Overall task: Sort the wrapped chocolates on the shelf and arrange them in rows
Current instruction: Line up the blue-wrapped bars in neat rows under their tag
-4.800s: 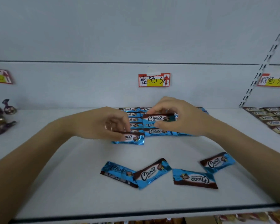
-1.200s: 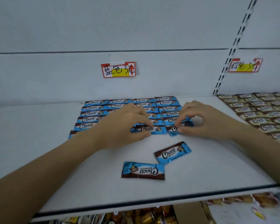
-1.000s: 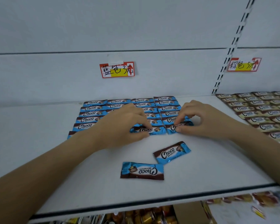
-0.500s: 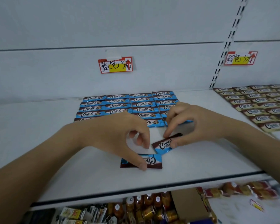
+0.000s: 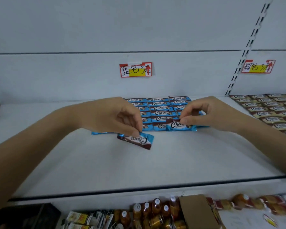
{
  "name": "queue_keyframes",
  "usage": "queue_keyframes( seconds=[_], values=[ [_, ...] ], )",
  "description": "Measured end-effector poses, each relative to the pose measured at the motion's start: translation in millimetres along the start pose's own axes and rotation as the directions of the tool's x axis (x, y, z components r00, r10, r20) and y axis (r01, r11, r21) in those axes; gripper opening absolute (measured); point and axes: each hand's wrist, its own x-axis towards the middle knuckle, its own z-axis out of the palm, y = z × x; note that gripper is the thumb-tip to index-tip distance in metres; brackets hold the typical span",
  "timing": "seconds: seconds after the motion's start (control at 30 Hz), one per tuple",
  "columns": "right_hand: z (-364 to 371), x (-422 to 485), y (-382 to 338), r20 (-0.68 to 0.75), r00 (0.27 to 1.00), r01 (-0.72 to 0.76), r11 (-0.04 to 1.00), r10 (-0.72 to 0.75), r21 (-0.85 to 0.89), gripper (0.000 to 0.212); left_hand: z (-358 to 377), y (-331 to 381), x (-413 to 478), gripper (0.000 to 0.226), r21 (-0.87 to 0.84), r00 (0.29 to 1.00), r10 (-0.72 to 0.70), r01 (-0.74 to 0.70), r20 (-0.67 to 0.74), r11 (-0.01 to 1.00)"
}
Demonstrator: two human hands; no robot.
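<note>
The left hand (image 5: 116, 118) is pinching an upside-down chocolate (image 5: 135, 140). The right hand (image 5: 210, 113) is pinching a second chocolate (image 5: 180, 126) against the rows (image 5: 160, 108) by the back edge of the shelf (image 5: 155, 166). I think the upside-down one is needing a turn next.

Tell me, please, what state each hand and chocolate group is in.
left hand: pinches the left chocolate.
right hand: pinches the right chocolate.
blue rows: flat, neatly aligned.
brown rows: flat, neatly aligned.
left chocolate: tilted, logo upside down.
right chocolate: logo upright, at the blue rows' front edge.
</note>
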Motion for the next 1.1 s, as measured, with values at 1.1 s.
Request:
queue_keyframes(
  seconds=[1.1],
  values=[
    [80, 28, -15, -0.042, 0.971, 0.208, 0.921, -0.234, -0.329, 0.026, -3, -66, -61, 0.035, 0.382, 0.961, 0.24, -0.172, -0.137, 0.908]
  ],
)
